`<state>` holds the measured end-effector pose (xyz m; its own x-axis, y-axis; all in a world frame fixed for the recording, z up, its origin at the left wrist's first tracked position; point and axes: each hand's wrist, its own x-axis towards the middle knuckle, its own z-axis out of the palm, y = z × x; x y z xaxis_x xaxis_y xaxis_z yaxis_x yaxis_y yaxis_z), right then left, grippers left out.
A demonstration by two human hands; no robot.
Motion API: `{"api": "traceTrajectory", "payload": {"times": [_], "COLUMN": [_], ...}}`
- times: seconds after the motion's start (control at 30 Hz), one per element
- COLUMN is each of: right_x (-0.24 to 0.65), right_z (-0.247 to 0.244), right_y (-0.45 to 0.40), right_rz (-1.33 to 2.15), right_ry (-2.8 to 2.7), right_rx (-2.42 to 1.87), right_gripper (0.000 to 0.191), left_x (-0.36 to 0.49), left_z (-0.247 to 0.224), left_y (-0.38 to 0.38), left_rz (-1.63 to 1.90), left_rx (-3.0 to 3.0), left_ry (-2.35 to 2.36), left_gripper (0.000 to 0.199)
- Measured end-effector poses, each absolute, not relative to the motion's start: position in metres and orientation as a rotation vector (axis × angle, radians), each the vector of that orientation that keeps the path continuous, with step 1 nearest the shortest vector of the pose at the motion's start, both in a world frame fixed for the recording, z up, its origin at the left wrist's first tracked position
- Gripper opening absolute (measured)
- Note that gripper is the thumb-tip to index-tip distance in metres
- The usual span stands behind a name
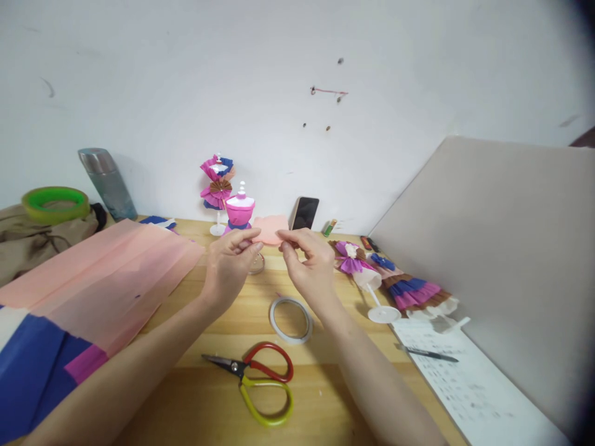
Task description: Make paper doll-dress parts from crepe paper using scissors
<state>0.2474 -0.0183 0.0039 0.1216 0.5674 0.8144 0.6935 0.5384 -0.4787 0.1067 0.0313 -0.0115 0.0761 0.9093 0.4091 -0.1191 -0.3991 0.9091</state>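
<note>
Both hands are busy: the left hand (231, 263) and right hand (309, 266) pinch a small peach crepe-paper piece (270, 229) at its sides, above the worktop (330, 390), toward the back edge. Open scissors (235, 367) lie nearer the front edge.

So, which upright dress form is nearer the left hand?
The smooth pink-bodiced dress form, just beyond the left hand; the other, with a brown pleated rosette, stands farther left.
</note>
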Motion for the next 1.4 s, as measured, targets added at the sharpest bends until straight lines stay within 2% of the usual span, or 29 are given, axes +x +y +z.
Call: {"api": "traceTrajectory", "payload": {"times": [0.2,0.47,0.8,1.03,1.4], "right_x": [0.248,0.251,0.248,0.251,0.249], "right_z": [0.006,0.005,-0.004,-0.001,0.001], "right_y": [-0.019,-0.018,-0.012,-0.014,-0.017], "right_rz": [-0.174,-0.157,0.343,0.178,0.051], "right_ry": [-1.57,-1.596,-1.287,-1.339,-1.392], "right_rx": [-1.138,-1.212,-1.167,-1.146,-1.124], "right_gripper": [0.02,0.016,0.009,0.013,0.018], "left_x": [0.105,0.106,0.11,0.109,0.108], "left_z": [-0.012,-0.013,-0.003,0.005,0.005], "left_y": [0.032,0.034,0.026,0.024,0.021], "left_rz": [1.485,1.418,1.367,1.292,1.365], "left_rx": [1.601,1.554,1.32,1.172,1.245], "left_ry": [0.849,0.856,0.841,0.77,0.776], "left_gripper": [0.008,0.012,0.013,0.018,0.014]}}
